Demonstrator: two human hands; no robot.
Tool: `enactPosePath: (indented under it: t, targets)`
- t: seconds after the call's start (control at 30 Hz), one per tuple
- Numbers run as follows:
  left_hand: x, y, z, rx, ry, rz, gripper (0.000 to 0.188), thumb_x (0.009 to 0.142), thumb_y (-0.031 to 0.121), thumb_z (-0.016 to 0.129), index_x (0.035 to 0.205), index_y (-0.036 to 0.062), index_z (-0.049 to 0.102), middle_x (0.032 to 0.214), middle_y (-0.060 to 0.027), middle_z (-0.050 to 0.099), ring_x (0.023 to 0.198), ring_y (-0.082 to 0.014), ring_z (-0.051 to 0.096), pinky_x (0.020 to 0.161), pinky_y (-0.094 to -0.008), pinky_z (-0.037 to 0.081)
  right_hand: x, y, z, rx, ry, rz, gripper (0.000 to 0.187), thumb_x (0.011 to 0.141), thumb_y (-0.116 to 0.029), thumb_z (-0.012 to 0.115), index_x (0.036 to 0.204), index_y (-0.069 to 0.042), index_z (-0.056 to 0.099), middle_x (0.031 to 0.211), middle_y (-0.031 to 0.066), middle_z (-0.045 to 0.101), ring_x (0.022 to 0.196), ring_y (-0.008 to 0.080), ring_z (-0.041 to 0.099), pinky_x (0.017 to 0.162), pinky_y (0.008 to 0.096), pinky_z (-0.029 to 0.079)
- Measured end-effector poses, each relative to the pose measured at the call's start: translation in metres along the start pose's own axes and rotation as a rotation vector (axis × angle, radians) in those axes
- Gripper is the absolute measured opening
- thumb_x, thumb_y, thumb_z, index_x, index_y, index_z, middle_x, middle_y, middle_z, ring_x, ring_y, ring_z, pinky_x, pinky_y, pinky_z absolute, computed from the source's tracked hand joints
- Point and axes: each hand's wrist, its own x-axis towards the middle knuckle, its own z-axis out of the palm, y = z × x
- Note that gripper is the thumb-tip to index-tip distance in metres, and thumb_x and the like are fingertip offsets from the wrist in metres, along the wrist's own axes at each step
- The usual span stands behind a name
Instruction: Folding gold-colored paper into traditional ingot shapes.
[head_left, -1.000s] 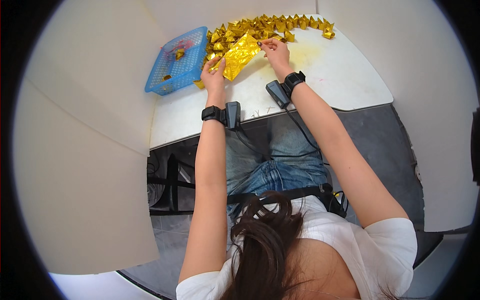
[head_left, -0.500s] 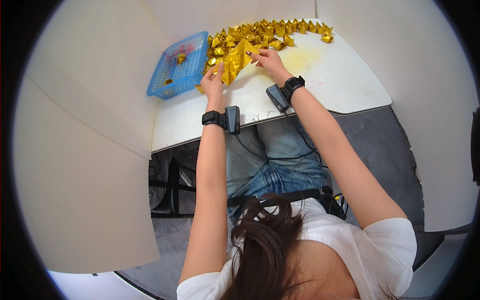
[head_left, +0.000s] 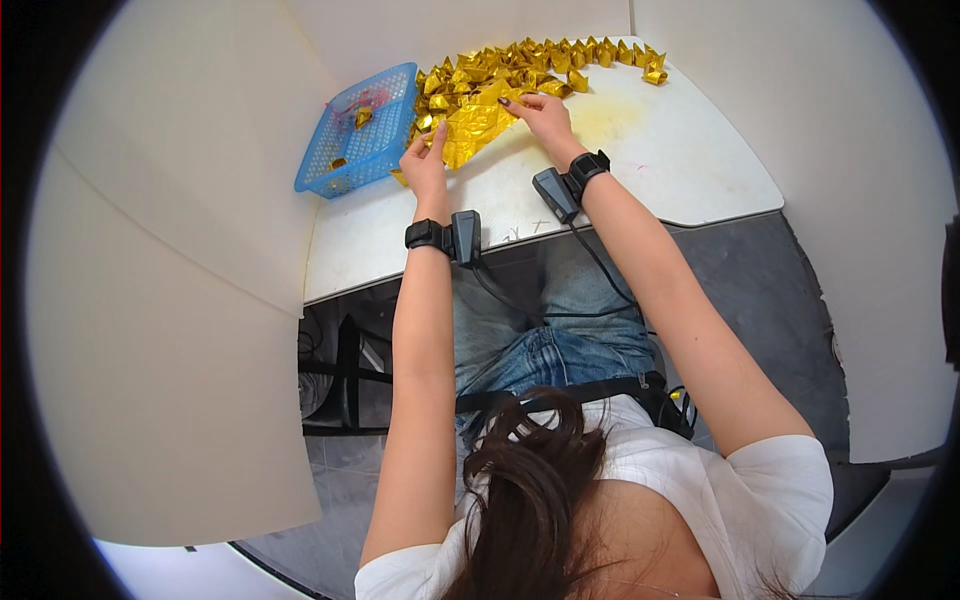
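Observation:
A creased sheet of gold foil paper (head_left: 474, 132) is stretched between my two hands, above the white table. My left hand (head_left: 426, 163) pinches its left edge between thumb and fingers. At its upper right edge my right hand (head_left: 545, 122) grips it the same way, fingers closed and dark nails showing. Just beyond the sheet lies a heap of folded gold paper ingots (head_left: 500, 68), partly hidden by the sheet. Each wrist carries a black strap with a small grey box and a cable.
Left of the heap stands a blue plastic basket (head_left: 385, 158) with a few gold pieces and something reddish inside. The white table (head_left: 690, 175) has a curved right edge and a faint yellow stain. Pale panels (head_left: 180, 220) rise at both sides and behind.
The gold sheet was folded up with a raised peak; now it is spread flatter and wider. My right hand has shifted slightly to the right, while my left hand stays nearly in place.

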Motion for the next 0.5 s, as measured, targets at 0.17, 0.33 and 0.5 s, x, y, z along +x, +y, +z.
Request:
enactPosePath:
  t: [0.17, 0.33, 0.5]
  targets:
    - [-0.002, 0.003, -0.002, 0.134, 0.011, -0.022, 0.032, 0.08, 0.031, 0.07, 0.085, -0.0008, 0.069, 0.06, 0.0048, 0.055, 0.056, -0.0024, 0.039, 0.052, -0.0215, 0.029, -0.002, 0.003, 0.002, 0.032, 0.139, -0.025, 0.048, 0.068, -0.042, 0.076, 0.09, 0.0, 0.069, 0.079, 0.0098, 0.063, 0.072, 0.0191, 0.059, 0.066, 0.0281, 0.045]
    - [-0.002, 0.003, -0.002, 0.065, 0.011, -0.027, 0.031, 0.082, 0.03, 0.069, 0.086, -0.0002, 0.069, 0.057, 0.0056, 0.051, 0.052, -0.0023, 0.036, 0.048, -0.0218, 0.028, -0.002, 0.0, -0.001, 0.054, 0.103, -0.006, 0.048, 0.066, -0.041, 0.077, 0.089, 0.0, 0.069, 0.079, 0.0091, 0.063, 0.072, 0.0188, 0.06, 0.066, 0.0283, 0.046]
    - [-0.005, 0.004, -0.005, 0.023, -0.022, -0.072, 0.029, 0.084, 0.028, 0.067, 0.088, -0.0004, 0.067, 0.056, 0.0035, 0.051, 0.047, -0.004, 0.039, 0.043, -0.0212, 0.028, -0.006, -0.008, -0.002, 0.031, 0.06, 0.076, 0.044, 0.069, -0.036, 0.076, 0.089, 0.002, 0.069, 0.074, 0.0077, 0.064, 0.067, 0.0147, 0.061, 0.063, 0.0269, 0.047]
